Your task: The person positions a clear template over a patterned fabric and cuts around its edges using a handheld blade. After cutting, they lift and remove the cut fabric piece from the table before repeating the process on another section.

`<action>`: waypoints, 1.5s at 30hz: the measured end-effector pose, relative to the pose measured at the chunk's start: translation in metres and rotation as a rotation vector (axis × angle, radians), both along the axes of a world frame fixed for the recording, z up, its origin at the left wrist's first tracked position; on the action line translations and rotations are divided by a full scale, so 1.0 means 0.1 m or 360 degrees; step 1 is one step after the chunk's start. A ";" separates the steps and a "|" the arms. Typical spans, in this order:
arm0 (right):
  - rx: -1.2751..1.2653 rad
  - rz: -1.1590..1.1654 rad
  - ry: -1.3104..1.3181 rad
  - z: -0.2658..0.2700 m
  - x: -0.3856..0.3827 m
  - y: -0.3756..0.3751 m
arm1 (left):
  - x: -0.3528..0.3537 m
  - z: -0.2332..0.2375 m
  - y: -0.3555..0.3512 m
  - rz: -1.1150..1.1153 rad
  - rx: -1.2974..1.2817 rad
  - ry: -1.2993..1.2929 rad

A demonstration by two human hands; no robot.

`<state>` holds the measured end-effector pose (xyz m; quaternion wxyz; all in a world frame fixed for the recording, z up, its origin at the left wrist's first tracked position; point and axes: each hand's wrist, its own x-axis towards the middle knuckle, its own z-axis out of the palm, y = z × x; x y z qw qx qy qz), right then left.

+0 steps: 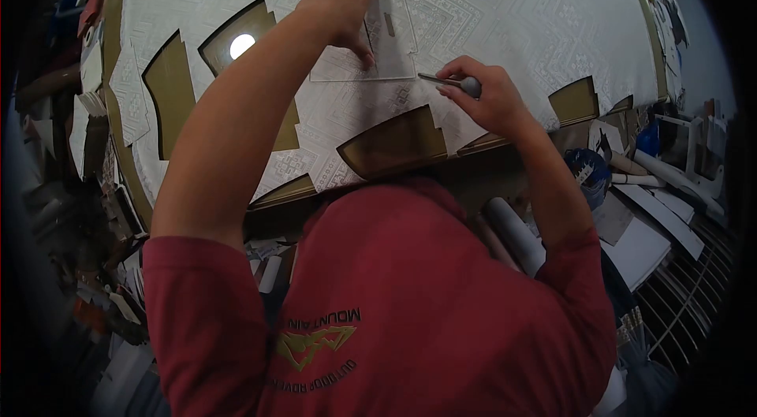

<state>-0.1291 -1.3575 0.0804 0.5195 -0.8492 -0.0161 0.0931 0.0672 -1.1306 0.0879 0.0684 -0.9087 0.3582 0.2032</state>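
A clear template (398, 3) with a curved top edge lies on the white patterned fabric (505, 27). Spread across it is my left hand (344, 11), fingers apart and pressing on its surface. My right hand (490, 94) grips a thin-tipped tool with a rounded grey handle (471, 87). The tool's metal tip points left, right at the template's lower right corner. Two small grey strips are on the template, one on either side of my left hand.
Several curved openings are cut in the fabric, baring the olive-brown tabletop (169, 98). A bright round reflection shows in one of them. Rolls and sheets of material (639, 247) crowd the floor at right, beside a wire rack (694, 291). More stacked scraps line the table's left side.
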 end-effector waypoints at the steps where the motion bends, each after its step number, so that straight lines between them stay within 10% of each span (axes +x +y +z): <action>1: -0.0189 0.0176 -0.0169 -0.01 0.06 -0.04 | 0.00 -0.01 0.00 0.0001 -0.0002 -0.0007; 20: -0.0353 0.0676 -0.0134 0.09 0.46 -0.07 | -0.03 -0.02 -0.01 0.0033 0.0024 -0.0039; 32: 0.0030 0.0012 -0.0790 -0.53 0.54 1.69 | -0.01 -0.02 0.03 -0.0097 -0.0021 -0.0088; 39: 0.0065 -0.0062 -0.0734 -0.27 -0.06 1.12 | 0.01 -0.03 0.05 -0.0130 -0.0090 -0.0061; 45: -0.0131 -0.0883 -0.0377 -0.11 -0.35 0.85 | 0.01 0.01 0.00 -0.0106 -0.0029 -0.0006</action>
